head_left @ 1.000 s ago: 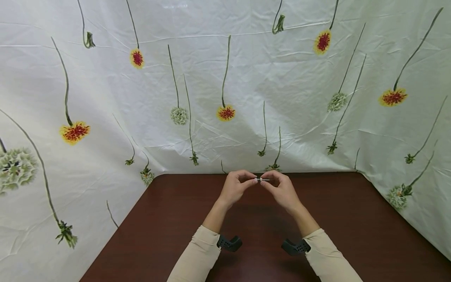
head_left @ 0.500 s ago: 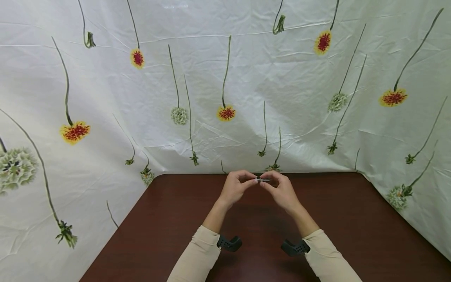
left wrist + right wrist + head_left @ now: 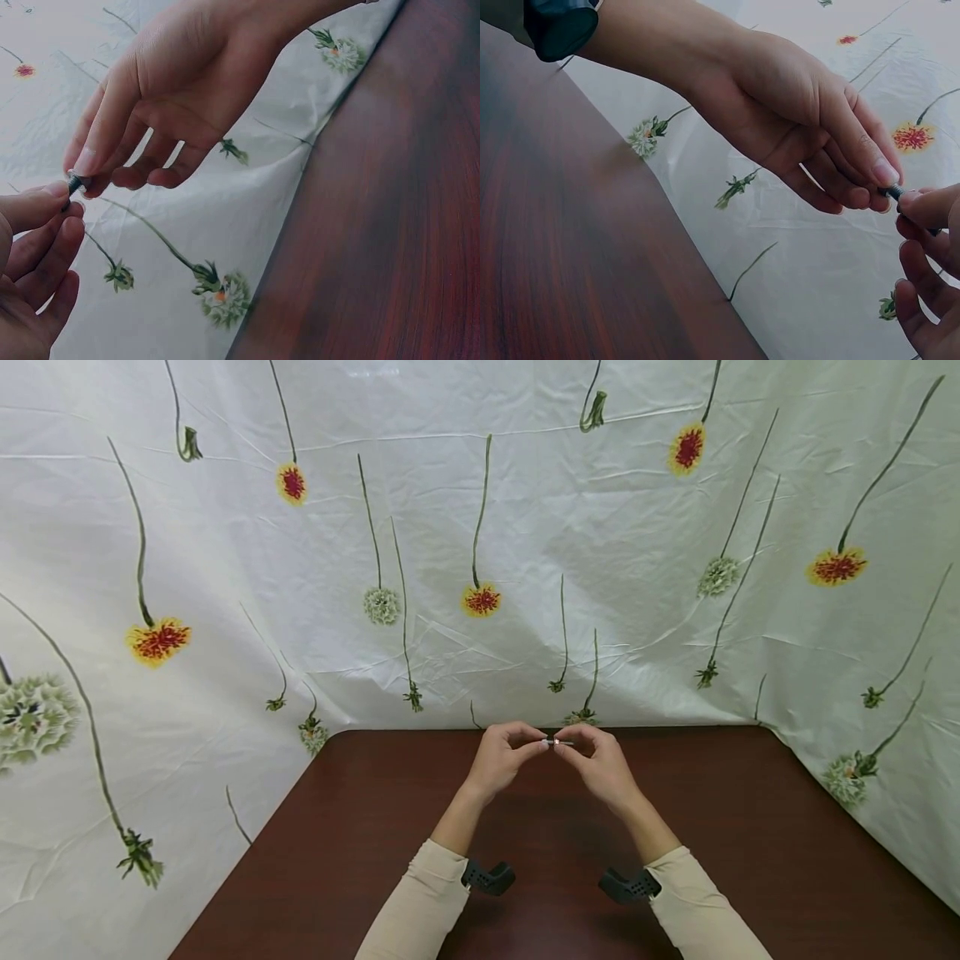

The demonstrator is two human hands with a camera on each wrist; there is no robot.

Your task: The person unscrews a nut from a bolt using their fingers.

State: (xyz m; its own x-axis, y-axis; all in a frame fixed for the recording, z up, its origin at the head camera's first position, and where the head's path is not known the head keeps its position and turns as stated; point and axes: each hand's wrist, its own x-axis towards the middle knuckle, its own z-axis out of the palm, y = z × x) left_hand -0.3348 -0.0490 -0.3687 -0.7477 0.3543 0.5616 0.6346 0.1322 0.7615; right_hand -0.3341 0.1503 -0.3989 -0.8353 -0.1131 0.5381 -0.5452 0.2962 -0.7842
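Note:
A small dark threaded bolt [image 3: 73,184] lies nearly level between both hands' fingertips, held in the air above the far edge of the table. My left hand [image 3: 497,762] pinches its left end between thumb and fingers. From the right, my right hand [image 3: 603,770] pinches it too, and a short piece pokes out past those fingertips in the head view. In the left wrist view, a shiny ring-like metal part [image 3: 80,179] sits on the bolt by the right thumb; whether it is a nut or a washer I cannot tell. Fingers cover both ends of the bolt.
A dark reddish-brown table [image 3: 360,827] stretches beneath both arms. Behind and along its sides hangs a white flower-printed cloth [image 3: 435,535]. Black wrist mounts [image 3: 491,878] sit at the cuffs of the light sleeves.
Both hands hold the same place throughout. Only the glint on the metal part varies, dimming half a second ago and bright again now.

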